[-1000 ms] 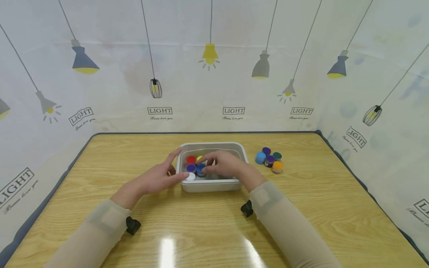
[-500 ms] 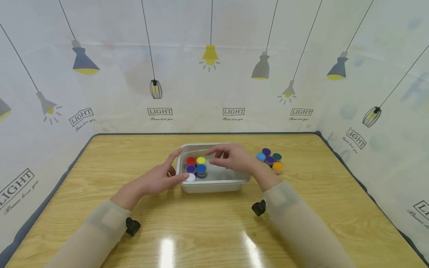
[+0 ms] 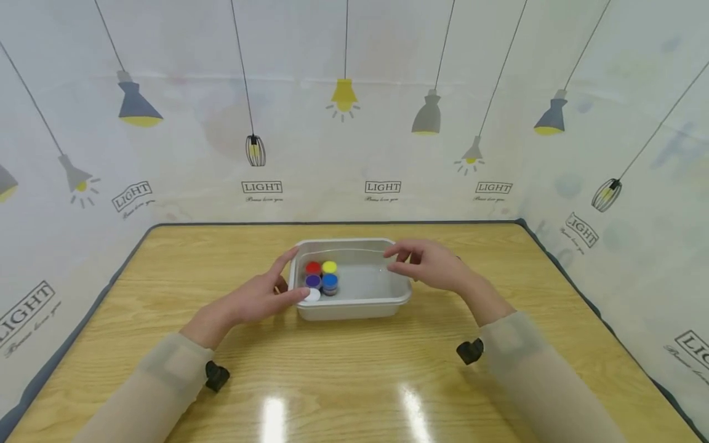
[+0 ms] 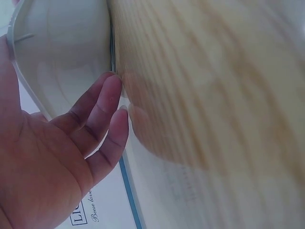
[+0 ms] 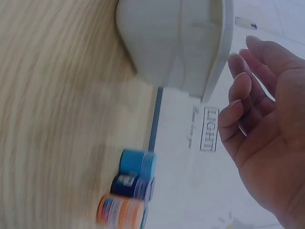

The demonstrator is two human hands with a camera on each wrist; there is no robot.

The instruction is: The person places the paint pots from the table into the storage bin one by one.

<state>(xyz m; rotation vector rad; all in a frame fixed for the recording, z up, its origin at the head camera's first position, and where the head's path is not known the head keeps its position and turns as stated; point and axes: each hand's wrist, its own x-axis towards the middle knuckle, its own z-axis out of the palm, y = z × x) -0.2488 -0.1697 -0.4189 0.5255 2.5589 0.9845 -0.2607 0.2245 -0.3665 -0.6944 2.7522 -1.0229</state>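
A pale plastic bin (image 3: 354, 303) sits on the table. Grouped at its left end are small paint jars: a red jar (image 3: 313, 268), a yellow jar (image 3: 329, 267), a purple jar (image 3: 313, 282), a blue jar (image 3: 330, 283) and a white-lidded one (image 3: 312, 295). My left hand (image 3: 257, 298) rests at the bin's left end, index finger at the far corner, thumb over the near rim by the white lid. Its other fingers lie relaxed along the outer wall in the left wrist view. Above the bin's right rim, my right hand (image 3: 432, 264) holds nothing, fingers loosely bent.
Beyond the bin's right side, a light blue jar (image 5: 137, 163), a dark jar (image 5: 132, 186) and an orange jar (image 5: 121, 211) stand together in the right wrist view; the right hand hides them from the head view. A printed wall sheet (image 3: 316, 135) borders the table (image 3: 354, 375).
My right hand has moved from over the blue jar rightward, across the bin to its right rim, now covering the jars outside. The left hand has stayed in place.
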